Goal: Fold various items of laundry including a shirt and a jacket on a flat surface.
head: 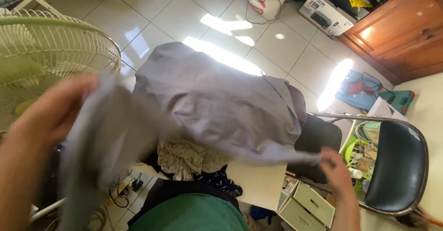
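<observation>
close to the camera, the left hand (48,113) pinches one blurred edge of a grey shirt (217,104), probably its hem; the right hand (334,166) grips the opposite corner. keeping both edges taut and level would spread it evenly. thin, soft, creased cloth drapes over a clothes pile (187,159); beyond, glossy floor tiles (184,9).

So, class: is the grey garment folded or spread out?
Spread out: the grey garment billows open between the left hand and right hand.
</observation>
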